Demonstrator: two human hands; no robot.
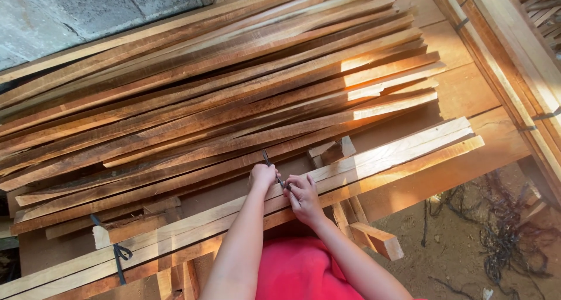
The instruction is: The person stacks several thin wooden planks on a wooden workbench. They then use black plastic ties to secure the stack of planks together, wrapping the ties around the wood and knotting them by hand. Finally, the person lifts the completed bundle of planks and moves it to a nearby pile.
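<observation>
My left hand and my right hand meet over two long pale wooden planks lying side by side at the near edge of a wooden bench. Both hands grip a thin dark strap that rises between them and runs up over the plank edge. Behind the hands lies a big pile of long reddish-brown wooden slats, stacked diagonally. A small wood block sits just past my right hand.
A short offcut with a dark strap around the planks lies at the left. A sloping leg piece sticks out under the bench. Tangled dark straps lie on the dirt ground at right. More strapped timber runs along the right.
</observation>
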